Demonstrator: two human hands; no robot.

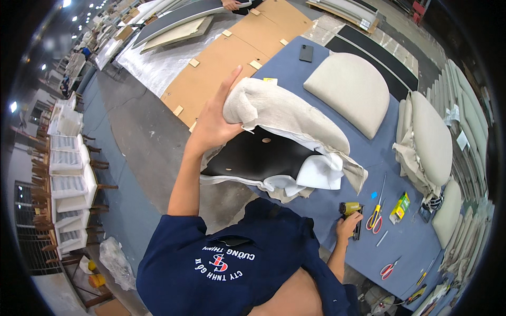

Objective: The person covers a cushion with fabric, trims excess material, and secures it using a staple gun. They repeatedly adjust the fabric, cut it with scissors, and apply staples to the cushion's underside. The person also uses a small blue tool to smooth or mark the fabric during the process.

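Note:
Tilted up at the near side of the blue table is a half-upholstered cushion panel [290, 113], its beige fabric loose along the edges. Its black backing [258, 152] faces me, and white foam padding [320, 173] bulges out at the lower right corner. My left hand [215, 122] grips the cushion's left end, thumb and fingers spread around the fabric. To the right, my right hand [348, 226] is wrapped around a yellow-green and black staple gun [350, 208] resting at the table surface; part of the handle is hidden by my fingers.
The blue table [337, 142] also carries a finished beige cushion [350, 87], a phone [306, 53], a screwdriver [378, 205], red-handled scissors [389, 270] and a yellow-green packet [400, 207]. More cushions [429, 137] stand along its right side. A brown board [232, 52] adjoins the far left; another person's hand [230, 5] shows beyond.

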